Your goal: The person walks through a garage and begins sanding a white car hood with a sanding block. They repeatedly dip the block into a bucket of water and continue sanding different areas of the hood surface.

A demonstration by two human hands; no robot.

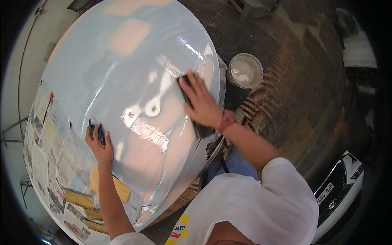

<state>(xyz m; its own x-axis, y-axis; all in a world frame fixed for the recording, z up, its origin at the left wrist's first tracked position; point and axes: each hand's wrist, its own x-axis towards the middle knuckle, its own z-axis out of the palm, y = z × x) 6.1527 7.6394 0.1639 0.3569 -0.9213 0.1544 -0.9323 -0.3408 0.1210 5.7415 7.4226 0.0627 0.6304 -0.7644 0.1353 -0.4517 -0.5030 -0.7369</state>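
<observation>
A wet car hood [94, 61], grey with pinkish patches, spreads out before me. Across its right side, my right hand [204, 104] presses a long dark sanding block [187, 87] against the surface, fingers stretched over its top edge. That hand is slightly blurred. My left hand [99, 143] rests near the hood's left edge, its fingers curled over a small dark blue, bunched piece [96, 132] that looks like a cloth or sponge. Light glares off the wet film between the two hands.
A round bucket [246, 71] of cloudy water stands right of the hood on the patterned floor. Newspaper [41, 159] covers the left side, with several yellowish-brown flat pieces [79, 199] on it. A grey stool [255, 10] is at the top; a white car [343, 188] sits lower right.
</observation>
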